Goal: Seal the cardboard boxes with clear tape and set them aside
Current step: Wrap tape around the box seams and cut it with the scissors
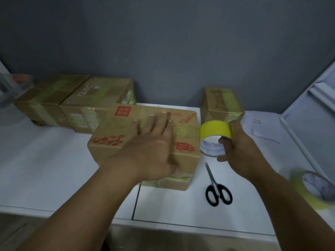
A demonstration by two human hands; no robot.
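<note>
The left hand presses flat on the printed box mid-table while the right hand grips the tape roll at its right edge. The strip looks taut, though blurred; a skewed pull could wrinkle it.

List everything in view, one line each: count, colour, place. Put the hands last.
Brown cardboard box with red prints: one, centre of the table, under the left hand.
Brown taped cardboard boxes: at least two, far left, side by side against the wall.
Small brown cardboard box: one, far right of centre, near the wall.
Yellow tape roll: one, at the printed box's right edge, in the right hand.
Second yellow tape roll: one, right edge of the table, blurred.
Black-handled scissors: one, on the table, right of the printed box.
White table: one.
Left hand: flat on the printed box.
Right hand: grips the tape roll.
</note>
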